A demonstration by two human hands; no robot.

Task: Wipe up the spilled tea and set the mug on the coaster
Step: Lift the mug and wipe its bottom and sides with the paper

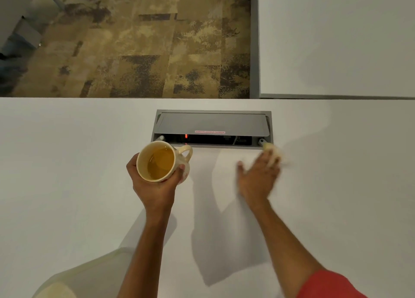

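My left hand (155, 188) grips a cream mug (160, 161) from below and holds it above the white table (67, 174). The mug is part full of amber tea, and its handle points to the far right. My right hand (258, 174) lies flat on the table, blurred by motion, pressing a pale crumpled tissue (275, 152) under its fingertips just right of the power box. I see no puddle of tea on the table and no coaster.
A grey recessed power box (212, 128) with a half-raised lid sits in the table beyond both hands. A pale translucent thing (74, 277) lies at the near left corner. A second white table (336, 39) stands at the far right, and patterned carpet (134, 39) lies beyond the table edge.
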